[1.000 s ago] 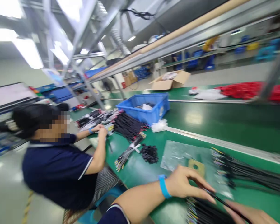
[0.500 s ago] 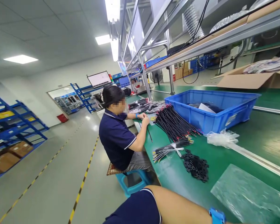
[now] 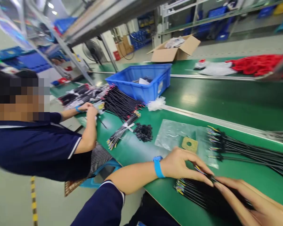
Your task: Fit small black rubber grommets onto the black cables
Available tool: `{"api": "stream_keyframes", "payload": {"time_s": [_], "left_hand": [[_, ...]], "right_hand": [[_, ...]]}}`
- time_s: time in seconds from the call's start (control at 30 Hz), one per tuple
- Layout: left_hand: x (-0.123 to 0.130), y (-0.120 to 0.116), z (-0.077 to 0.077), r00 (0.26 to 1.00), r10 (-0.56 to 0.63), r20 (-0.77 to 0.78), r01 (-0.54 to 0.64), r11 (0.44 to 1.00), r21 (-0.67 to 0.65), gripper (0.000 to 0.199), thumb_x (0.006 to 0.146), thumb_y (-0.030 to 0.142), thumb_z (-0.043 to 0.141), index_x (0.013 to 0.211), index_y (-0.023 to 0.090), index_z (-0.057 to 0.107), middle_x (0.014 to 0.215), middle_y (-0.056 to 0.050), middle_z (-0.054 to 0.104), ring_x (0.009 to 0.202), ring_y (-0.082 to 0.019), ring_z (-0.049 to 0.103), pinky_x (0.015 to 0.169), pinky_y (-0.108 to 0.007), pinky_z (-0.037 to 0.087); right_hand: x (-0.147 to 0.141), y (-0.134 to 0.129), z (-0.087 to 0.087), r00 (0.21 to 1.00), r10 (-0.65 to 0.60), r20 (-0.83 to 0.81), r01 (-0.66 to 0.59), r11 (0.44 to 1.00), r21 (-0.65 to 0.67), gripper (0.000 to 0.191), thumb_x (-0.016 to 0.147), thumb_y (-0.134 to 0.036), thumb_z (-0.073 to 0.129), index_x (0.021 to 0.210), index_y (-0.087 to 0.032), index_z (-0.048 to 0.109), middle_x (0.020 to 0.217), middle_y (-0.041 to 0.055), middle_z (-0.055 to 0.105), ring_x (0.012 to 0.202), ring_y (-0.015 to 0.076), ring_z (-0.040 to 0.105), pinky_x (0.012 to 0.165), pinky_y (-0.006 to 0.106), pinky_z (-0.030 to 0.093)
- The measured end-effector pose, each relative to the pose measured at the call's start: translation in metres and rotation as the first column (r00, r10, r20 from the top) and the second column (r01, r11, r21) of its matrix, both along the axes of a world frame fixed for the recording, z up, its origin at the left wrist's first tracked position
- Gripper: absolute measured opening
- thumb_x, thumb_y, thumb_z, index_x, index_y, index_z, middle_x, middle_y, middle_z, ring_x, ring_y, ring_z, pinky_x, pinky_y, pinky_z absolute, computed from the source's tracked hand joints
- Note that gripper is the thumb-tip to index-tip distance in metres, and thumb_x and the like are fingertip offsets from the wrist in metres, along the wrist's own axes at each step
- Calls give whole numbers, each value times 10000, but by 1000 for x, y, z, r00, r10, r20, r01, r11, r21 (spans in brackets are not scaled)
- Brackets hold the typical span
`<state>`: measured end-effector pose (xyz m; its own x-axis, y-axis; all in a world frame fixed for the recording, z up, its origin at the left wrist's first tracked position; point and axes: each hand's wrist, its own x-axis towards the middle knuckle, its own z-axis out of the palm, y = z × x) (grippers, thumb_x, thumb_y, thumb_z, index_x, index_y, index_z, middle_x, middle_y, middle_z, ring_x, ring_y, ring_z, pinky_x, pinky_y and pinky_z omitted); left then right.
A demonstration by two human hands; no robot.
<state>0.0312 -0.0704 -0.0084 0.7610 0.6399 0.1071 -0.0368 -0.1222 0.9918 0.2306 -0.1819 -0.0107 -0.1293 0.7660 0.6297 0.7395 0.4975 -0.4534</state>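
Head view: left hand [image 3: 182, 164] and right hand [image 3: 254, 201] flat on cable bundle [image 3: 202, 193].

Counts, head view:
- Blue bin [image 3: 141, 82]: one, on desk [image 3: 226, 103].
- Cardboard box [image 3: 174, 50]: one.
- Wire bundles, black, coloured tips: four. One under own hands [image 3: 198, 193], one at right [image 3: 245, 150], one tied with white strip [image 3: 122, 131], one large pile beside bin [image 3: 120, 103].
- Heap of small black parts [image 3: 143, 131]: one.
- Clear plastic bag [image 3: 176, 136]: one.
- Tan square card with hole [image 3: 189, 144]: one.
- Blue wristbands: two, own [image 3: 158, 166] and co-worker's [image 3: 77, 109].
- Fan [image 3: 93, 51]: one.
- Red heap [image 3: 257, 64]: one.
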Motion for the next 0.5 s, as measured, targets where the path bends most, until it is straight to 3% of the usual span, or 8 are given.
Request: {"api": "stream_keyframes", "payload": {"time_s": [0.1,0.3,0.5], "left_hand": [[-2,5,1,1000,-16,-2,16,1000,14,298,779,446,890,936,195,851,959,-89,807,899,-233,756,924,-344,599],[0,7,-3,997,-65,33,60,986,154,394,765,526,892,907,162,844,895,-95,805,807,-179,761,819,-272,618],[0,9,-1,997,-42,63,27,975,222,446,770,526,887,1016,158,829,910,-88,810,820,-176,778,839,-273,641]], "right_hand": [[-1,-7,20,1000,19,-16,-20,996,-86,212,1087,-361,527,1006,-255,691,837,5,743,618,129,707,570,165,560],[-9,-4,14,996,31,-89,-55,961,-271,132,1054,-318,592,1033,-256,707,881,-15,742,702,109,719,643,136,560],[-10,-4,25,1000,-27,-16,24,992,-122,192,1113,-360,491,1037,-246,627,818,-43,710,619,66,675,609,112,516]]}}
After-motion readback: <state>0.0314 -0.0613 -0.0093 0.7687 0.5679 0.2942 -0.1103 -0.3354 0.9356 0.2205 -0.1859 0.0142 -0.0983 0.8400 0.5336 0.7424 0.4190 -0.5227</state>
